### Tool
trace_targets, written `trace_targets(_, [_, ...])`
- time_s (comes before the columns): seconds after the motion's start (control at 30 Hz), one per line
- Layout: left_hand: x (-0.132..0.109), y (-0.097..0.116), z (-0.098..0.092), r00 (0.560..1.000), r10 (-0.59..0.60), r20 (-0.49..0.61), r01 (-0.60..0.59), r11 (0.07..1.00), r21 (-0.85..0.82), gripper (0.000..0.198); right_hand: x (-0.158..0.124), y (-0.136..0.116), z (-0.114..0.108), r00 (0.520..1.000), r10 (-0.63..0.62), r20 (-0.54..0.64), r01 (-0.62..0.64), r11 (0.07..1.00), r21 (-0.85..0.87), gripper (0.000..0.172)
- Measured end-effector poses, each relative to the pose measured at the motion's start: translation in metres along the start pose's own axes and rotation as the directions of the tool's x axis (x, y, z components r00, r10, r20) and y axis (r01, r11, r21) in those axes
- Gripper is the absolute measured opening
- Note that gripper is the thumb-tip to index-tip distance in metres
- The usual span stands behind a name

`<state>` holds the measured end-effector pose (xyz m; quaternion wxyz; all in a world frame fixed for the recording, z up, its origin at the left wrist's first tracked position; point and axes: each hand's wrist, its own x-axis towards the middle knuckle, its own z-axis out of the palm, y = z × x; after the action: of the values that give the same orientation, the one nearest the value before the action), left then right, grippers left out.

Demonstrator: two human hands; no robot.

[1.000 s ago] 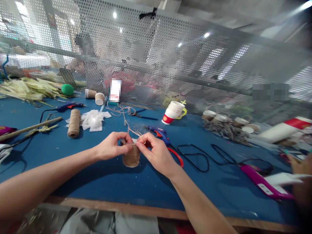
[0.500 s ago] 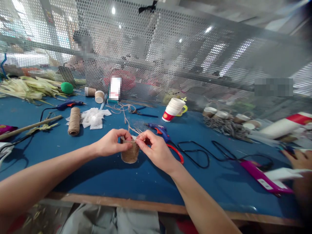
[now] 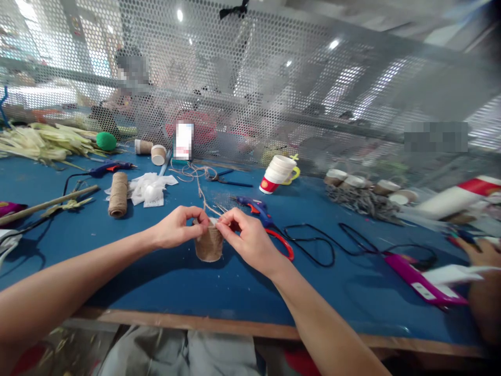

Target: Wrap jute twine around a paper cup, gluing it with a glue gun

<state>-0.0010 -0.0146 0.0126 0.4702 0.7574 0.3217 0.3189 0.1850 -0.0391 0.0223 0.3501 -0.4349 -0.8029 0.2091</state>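
Note:
A small paper cup wrapped in brown burlap (image 3: 209, 244) stands between my hands, its white rim partly hidden by my fingers. My left hand (image 3: 182, 227) is closed in a pinch on the left side of the cup's rim. At the right side of the rim, the thumb and forefinger of my right hand (image 3: 245, 237) are pinched together on a thin twine. This twine (image 3: 200, 193) trails back from the cup across the table. Behind my right hand lies a blue glue gun (image 3: 254, 208), with red scissor handles (image 3: 285, 245) partly covered by my wrist.
A twine spool (image 3: 118, 196) and white plastic bag (image 3: 151, 188) lie to the left. Stacked paper cups (image 3: 277, 175), pliers (image 3: 230, 180) and a propped phone (image 3: 183, 141) are farther back. A black cable (image 3: 313, 239) and purple tissue pack (image 3: 422, 282) lie right, near another person's hand (image 3: 477, 250).
My left fingertips have shifted slightly at the cup's rim, and the twine strand seen across the rim before is now hidden. The right hand keeps its pinch nearly in place.

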Motion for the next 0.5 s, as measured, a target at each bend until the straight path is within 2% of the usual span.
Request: trace_targets(0.5, [0.0011, -0.0014, -0.0016, 0.998, -0.058, 0.039, 0.061, 0.994, -0.087, 0.008, 0.0001, 0.0005, 0.0001, 1.0, 0.011, -0.005, -0.011, 1.0, -0.017, 0.013])
